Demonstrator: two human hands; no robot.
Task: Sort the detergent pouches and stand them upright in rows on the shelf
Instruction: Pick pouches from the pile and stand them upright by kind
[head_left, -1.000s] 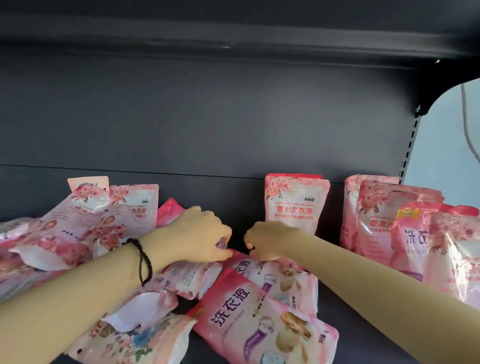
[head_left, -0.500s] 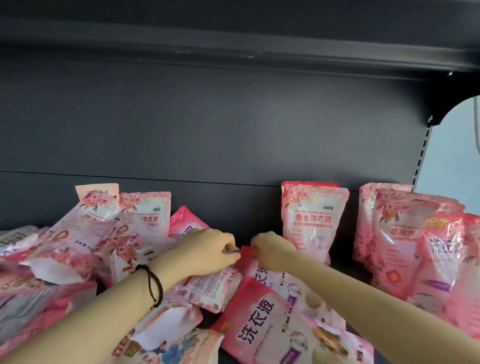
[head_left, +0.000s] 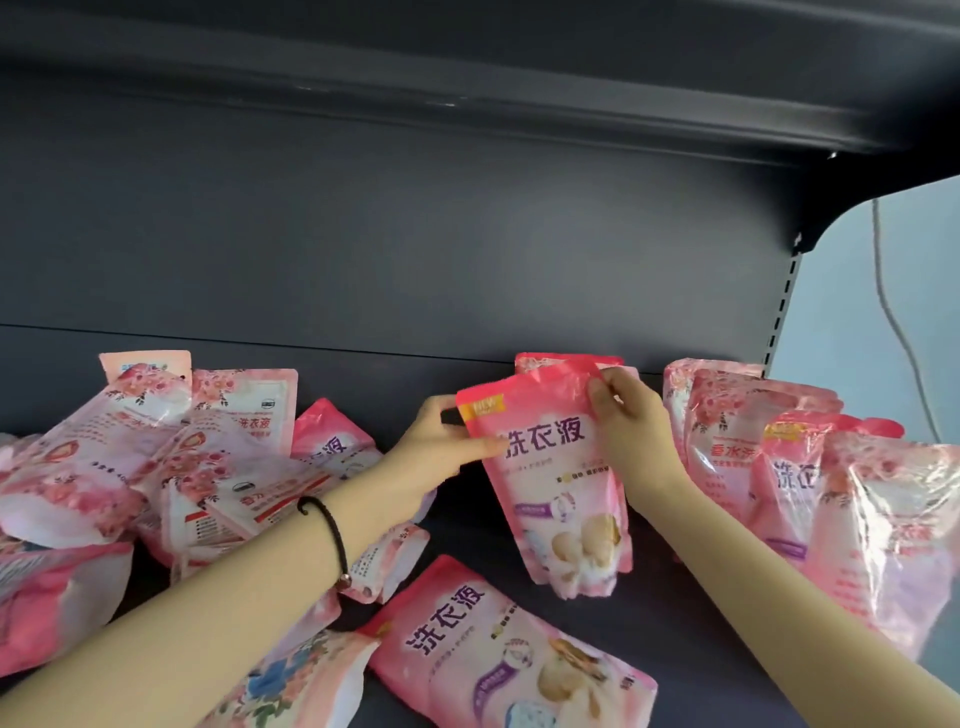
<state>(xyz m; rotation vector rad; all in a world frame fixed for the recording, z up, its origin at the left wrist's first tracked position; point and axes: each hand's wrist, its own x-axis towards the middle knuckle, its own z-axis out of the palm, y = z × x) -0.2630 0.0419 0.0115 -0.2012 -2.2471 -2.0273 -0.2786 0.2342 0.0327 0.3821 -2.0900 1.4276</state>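
Left grip (head_left: 441, 452) and right grip (head_left: 628, 431) both pinch a detergent pouch (head_left: 550, 467), near-upright mid-shelf (head_left: 467, 525); I judge it early: few standing pouches (head_left: 753, 441) at 3 o'clock, heap (head_left: 156, 467) at 9 o'clock unsorted

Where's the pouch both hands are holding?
Centre-right in the head view: the held pouch is upright between the left hand and right hand, in front of the standing pouch.

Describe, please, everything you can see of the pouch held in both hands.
The pouch is glossy pink plastic with purple characters, a yellow corner tag and pale round shapes pictured low down. It is upright, slightly tilted, over the shelf. The left hand grips its upper left edge; the right hand pinches its top right corner.
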